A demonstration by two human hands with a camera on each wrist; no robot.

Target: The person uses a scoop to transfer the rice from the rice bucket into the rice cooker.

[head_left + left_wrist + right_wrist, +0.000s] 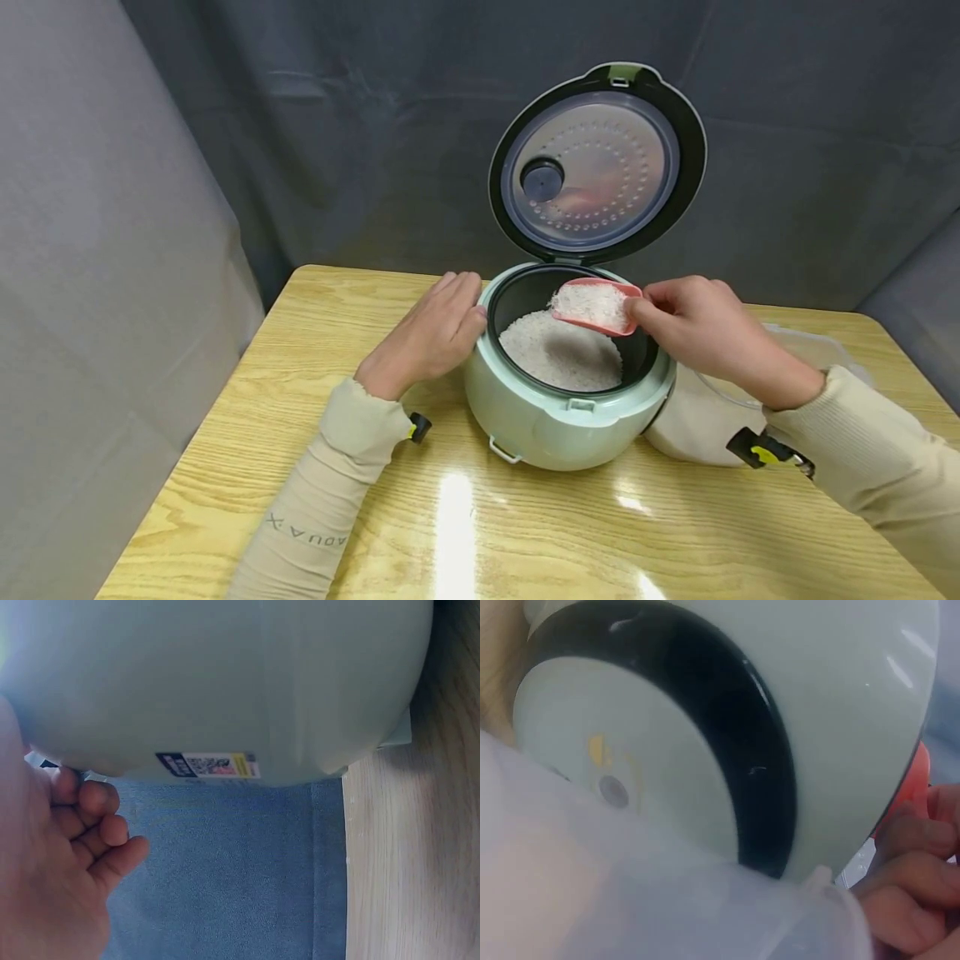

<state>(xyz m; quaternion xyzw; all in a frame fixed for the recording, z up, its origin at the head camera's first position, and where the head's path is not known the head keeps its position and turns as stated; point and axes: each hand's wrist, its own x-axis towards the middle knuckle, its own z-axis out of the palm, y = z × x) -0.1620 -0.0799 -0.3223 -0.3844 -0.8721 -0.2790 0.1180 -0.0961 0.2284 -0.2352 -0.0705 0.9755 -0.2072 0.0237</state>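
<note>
A pale green rice cooker (pixel 547 437) stands on the table with its lid (pixel 600 167) raised. White rice (pixel 555 354) lies in its dark inner pot (pixel 517 293). My right hand (pixel 701 329) pinches the end of a small red scoop (pixel 630 292) heaped with rice, held level above the pot. In the right wrist view, the curled fingers (pixel 911 885) grip the scoop beside the cooker's rim. My left hand (pixel 431 333) rests against the cooker's left rim. Its fingers (pixel 112 859) are loosely bent beside the cooker wall in the left wrist view.
A translucent container (pixel 693 421) stands right of the cooker, partly hidden under my right forearm. The wooden table (pixel 315 333) extends around them. Dark grey cloth (pixel 337 150) hangs behind, and lighter grey cloth (pixel 97 250) is at the left.
</note>
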